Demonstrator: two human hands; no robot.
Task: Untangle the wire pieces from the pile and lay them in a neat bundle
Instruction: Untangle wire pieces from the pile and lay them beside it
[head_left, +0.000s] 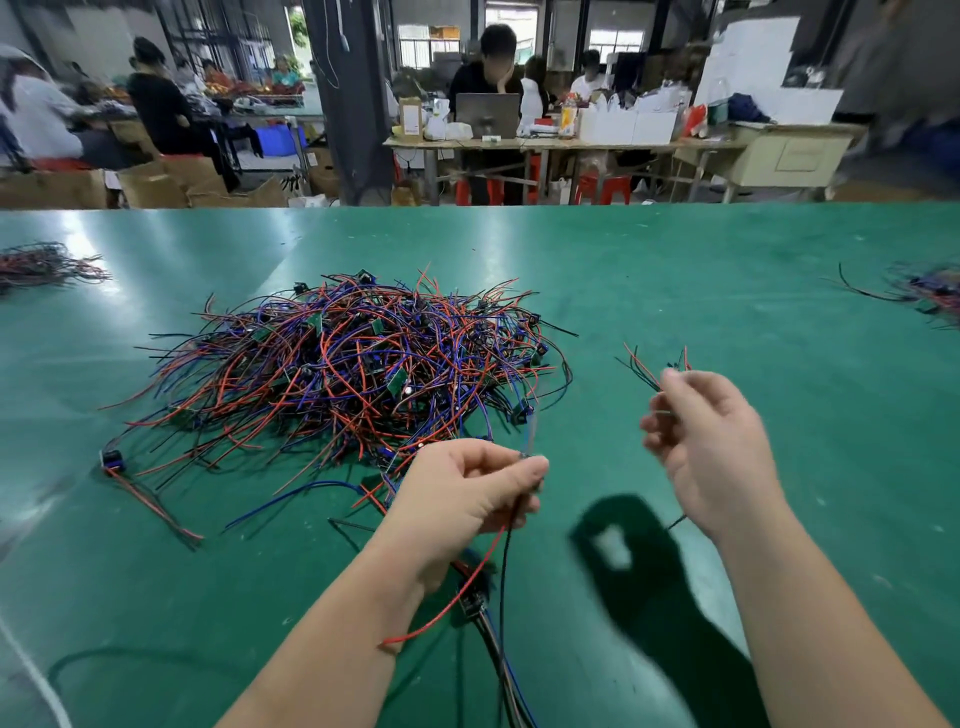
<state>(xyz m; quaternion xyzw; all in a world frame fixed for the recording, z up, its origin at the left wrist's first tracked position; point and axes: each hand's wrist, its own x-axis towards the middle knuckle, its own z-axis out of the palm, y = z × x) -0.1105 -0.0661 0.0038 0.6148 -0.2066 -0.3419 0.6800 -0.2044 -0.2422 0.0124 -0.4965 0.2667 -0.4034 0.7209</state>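
Note:
A big tangled pile of red, blue and black wire pieces with small green boards and black connectors lies on the green table. My left hand is raised near the pile's front edge and pinches a wire piece; its red and black leads hang down below the hand. My right hand is raised to the right of the pile and pinches a few red and black wires whose ends stick up past the fingers. Under my left forearm lie a few wire pieces side by side.
A smaller wire heap lies at the far left of the table and another wire heap at the far right. Beyond the table's far edge, people sit at workbenches among cardboard boxes.

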